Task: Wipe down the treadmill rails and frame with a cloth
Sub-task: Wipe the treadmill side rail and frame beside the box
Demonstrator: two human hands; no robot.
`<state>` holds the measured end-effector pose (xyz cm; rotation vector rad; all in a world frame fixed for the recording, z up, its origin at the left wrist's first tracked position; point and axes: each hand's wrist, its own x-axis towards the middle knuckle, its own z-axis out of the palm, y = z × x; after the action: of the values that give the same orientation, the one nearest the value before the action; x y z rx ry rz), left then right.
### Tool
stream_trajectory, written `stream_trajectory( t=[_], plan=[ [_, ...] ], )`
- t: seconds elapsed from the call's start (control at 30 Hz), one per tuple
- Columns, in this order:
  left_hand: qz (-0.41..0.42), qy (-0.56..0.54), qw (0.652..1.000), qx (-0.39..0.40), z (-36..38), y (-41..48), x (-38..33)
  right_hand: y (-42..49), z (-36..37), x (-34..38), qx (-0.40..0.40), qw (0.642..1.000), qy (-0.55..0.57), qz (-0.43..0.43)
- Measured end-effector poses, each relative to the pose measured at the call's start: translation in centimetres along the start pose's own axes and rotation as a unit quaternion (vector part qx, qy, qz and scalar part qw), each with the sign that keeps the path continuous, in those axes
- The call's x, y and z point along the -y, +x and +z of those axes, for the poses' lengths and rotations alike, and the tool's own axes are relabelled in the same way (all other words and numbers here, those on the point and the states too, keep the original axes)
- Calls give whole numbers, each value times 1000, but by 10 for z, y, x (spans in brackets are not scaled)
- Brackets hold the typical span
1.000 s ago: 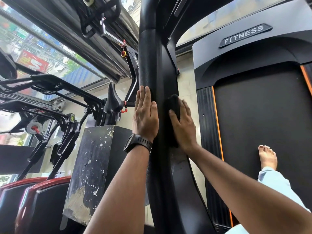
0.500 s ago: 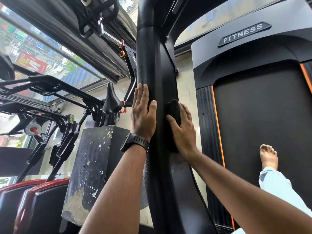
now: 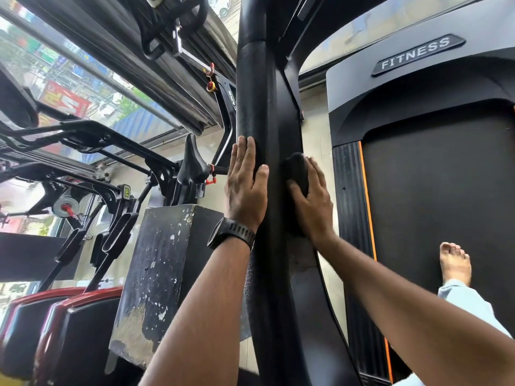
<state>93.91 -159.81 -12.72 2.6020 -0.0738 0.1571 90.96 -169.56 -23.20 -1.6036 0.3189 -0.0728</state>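
A thick black treadmill handrail [image 3: 264,112] runs down the middle of the head view, foam-covered on its left side. My left hand [image 3: 245,185], with a black watch on the wrist, lies flat on the foam, fingers together and thumb out. My right hand [image 3: 315,201] presses a dark cloth [image 3: 296,169] against the rail's right face; the cloth bulges out above my fingers. Below that hand the rail's surface [image 3: 302,263] looks dull and smeared.
The treadmill belt [image 3: 434,204] with an orange-edged side strip [image 3: 348,207] and a grey FITNESS hood [image 3: 418,54] lies to the right; a bare foot [image 3: 455,264] stands on it. A scuffed black box [image 3: 167,268] and other gym machines [image 3: 83,151] crowd the left.
The cloth under my right hand slid down the rail, then back up a little. My left hand barely moved on the foam.
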Motion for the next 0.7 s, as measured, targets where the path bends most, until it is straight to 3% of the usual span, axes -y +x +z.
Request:
stream_trajectory(
  t=[0.07,0.13,0.3,0.47,0.6,0.63,0.7],
  plan=[
    [-1,0,1000,-2,0,0,0,11,-2,-9,9,997,-9,78],
    [0,-5,1000,0,1,0,0,-3,-2,-11,13,994,-23,102],
    [-1,-1,1000,-1,1,0,1,-33,-1,-11,7,998,-11,-57],
    [3,0,1000,-4,2,1,1,-28,0,-28,9,997,-25,79],
    [0,-3,1000,-3,1,1,1,-50,-1,-22,-2,999,3,-42],
    [1,0,1000,-3,1,1,1,-40,0,-22,-5,999,0,-35],
    [4,4,1000,-3,1,2,0,-12,2,-19,-13,997,9,70]
  ],
)
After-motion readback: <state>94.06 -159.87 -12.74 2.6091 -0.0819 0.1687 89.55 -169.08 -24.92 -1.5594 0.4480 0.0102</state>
